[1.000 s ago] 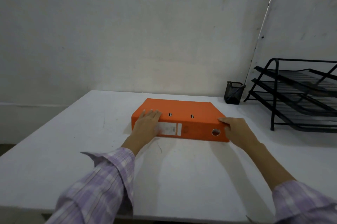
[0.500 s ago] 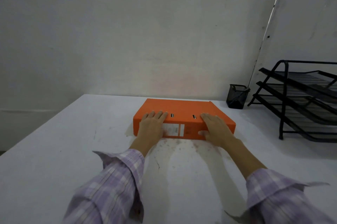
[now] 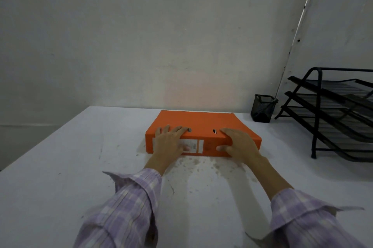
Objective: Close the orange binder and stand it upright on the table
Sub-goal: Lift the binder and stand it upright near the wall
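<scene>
While left hand (image 3: 171, 144), right hand (image 3: 241, 145) lay fingers (image 3: 178, 129) flat on orange binder (image 3: 201, 120): stained table (image 3: 76, 167).

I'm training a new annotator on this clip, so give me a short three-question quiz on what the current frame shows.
1. True or false: the orange binder stands upright on the table.
2. What sits near the wall, between the binder and the tray rack? A) a mesh pen cup B) a stapler C) a lamp
3. How many hands touch the binder?

Key: 1, false: it lies flat and closed. 2, A. 3, two: the left hand and the right hand, both at its spine edge.
</scene>
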